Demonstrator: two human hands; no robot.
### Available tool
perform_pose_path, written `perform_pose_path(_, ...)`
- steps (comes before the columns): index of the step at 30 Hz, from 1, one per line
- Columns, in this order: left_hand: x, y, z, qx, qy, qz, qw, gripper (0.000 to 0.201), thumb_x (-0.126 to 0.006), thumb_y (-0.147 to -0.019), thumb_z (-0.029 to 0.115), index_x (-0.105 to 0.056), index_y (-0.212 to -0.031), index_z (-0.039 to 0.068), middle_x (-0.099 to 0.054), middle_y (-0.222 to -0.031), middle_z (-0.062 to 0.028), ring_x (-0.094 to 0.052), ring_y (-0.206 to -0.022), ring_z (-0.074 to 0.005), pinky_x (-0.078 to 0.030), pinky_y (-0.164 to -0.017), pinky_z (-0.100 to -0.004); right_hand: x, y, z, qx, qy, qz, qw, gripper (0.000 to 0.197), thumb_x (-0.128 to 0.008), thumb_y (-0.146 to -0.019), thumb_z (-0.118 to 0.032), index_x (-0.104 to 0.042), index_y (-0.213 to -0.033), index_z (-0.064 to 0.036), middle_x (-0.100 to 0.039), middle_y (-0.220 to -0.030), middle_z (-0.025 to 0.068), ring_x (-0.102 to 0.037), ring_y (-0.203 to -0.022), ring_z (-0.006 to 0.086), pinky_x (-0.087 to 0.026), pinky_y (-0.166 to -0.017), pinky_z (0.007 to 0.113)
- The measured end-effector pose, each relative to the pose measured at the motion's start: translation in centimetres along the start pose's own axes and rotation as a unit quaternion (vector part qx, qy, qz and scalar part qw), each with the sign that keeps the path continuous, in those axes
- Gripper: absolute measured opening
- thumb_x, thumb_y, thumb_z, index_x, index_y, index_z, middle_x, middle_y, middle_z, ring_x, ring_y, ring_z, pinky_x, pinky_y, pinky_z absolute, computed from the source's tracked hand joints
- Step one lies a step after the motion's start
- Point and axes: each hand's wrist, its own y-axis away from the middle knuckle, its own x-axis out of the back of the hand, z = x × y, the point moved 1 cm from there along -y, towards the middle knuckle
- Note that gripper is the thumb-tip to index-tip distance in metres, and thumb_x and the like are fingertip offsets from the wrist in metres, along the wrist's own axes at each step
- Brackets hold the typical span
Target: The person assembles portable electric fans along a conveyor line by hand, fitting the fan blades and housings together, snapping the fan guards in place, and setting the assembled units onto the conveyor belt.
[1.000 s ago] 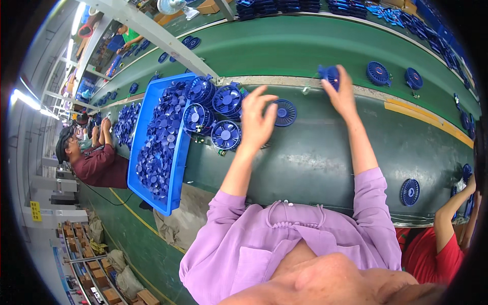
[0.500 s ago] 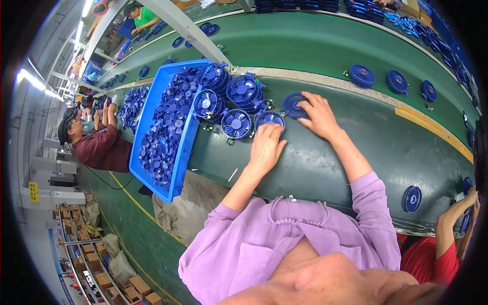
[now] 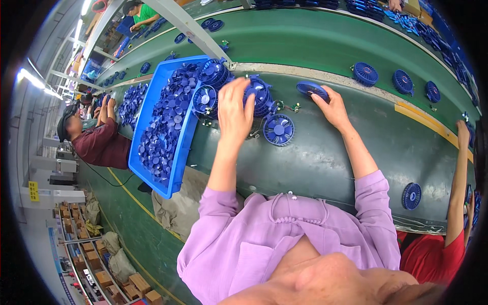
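My right hand point(image 3: 333, 109) grips a round blue fan grille point(image 3: 310, 88) by its edge, tilted above the green work surface. My left hand point(image 3: 235, 109) is over a cluster of blue fan housings, its fingers stretched upward and thumb apart, with nothing visible in it. It hides part of the cluster. Right of it sits a housing with fan blades inside point(image 3: 278, 130). Behind that one stand stacked housings point(image 3: 259, 96), with small green circuit boards point(image 3: 294, 107) on wires. More housings, including one with a blade wheel point(image 3: 205, 99), are left of my left hand.
A blue bin point(image 3: 175, 175) full of small blue fan blades point(image 3: 161, 137) stands at the left. A conveyor belt point(image 3: 300, 43) carrying fan parts runs beyond a metal post point(image 3: 190, 30). A loose grille point(image 3: 412, 196) lies at right, near a co-worker's reaching arm point(image 3: 460, 178).
My right hand has picked the grille up off the surface. My left hand has moved left and away from the front right housing. A co-worker's arm now extends toward the belt at right.
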Motion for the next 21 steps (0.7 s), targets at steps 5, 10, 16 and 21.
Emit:
perform_pose_path(5,-0.8,-1.5,-2.8,0.037,-0.022,-0.072,0.996,0.033,-0.068,-0.08,0.011,-0.061,-0.112,0.003,-0.06,-0.112,-0.0148,-0.054,-0.106,-0.0339,-0.045,-0.09,-0.0412,-0.9,1.0,-3.0,-0.064,-0.161,-0.184,0.968,0.024,-0.063,-0.092,-0.023,-0.061,-0.096,0.0004,-0.068,-0.087,0.0056,-0.062,-0.08,0.0089,-0.05,-0.073,0.025)
perform_pose_path(10,1.0,2.1,1.3,0.136,-0.037,-0.18,0.974,0.026,-0.063,-0.088,0.029,-0.065,-0.08,0.004,-0.064,-0.076,-0.0171,-0.063,-0.071,-0.0361,-0.049,-0.063,-0.0452,-1.9,1.8,-2.0,0.024,-0.102,-0.183,0.978,0.031,-0.065,-0.09,-0.031,-0.065,-0.1,-0.0024,-0.068,-0.087,0.0051,-0.06,-0.077,0.0091,-0.049,-0.068,0.027)
perform_pose_path(16,-1.9,8.9,0.7,0.248,-0.024,-0.267,0.931,0.033,-0.063,-0.089,0.033,-0.063,-0.101,0.002,-0.067,-0.068,-0.0147,-0.067,-0.068,-0.0341,-0.051,-0.062,-0.042,-4.4,2.6,-2.0,-0.092,-0.233,-0.275,0.928,0.032,-0.065,-0.091,-0.031,-0.064,-0.106,-0.0024,-0.067,-0.09,0.0006,-0.058,-0.08,0.0076,-0.049,-0.07,0.024)
perform_pose_path(21,-2.1,9.5,-0.1,0.297,0.082,-0.228,0.924,0.028,-0.063,-0.088,0.018,-0.056,-0.107,-0.001,-0.066,-0.065,-0.0143,-0.067,-0.064,-0.0316,-0.05,-0.06,-0.0411,-5.7,2.7,-1.3,-0.1,-0.273,-0.239,0.927,0.032,-0.065,-0.091,-0.03,-0.062,-0.102,-0.0006,-0.067,-0.094,0.0042,-0.06,-0.082,0.0096,-0.05,-0.072,0.025)
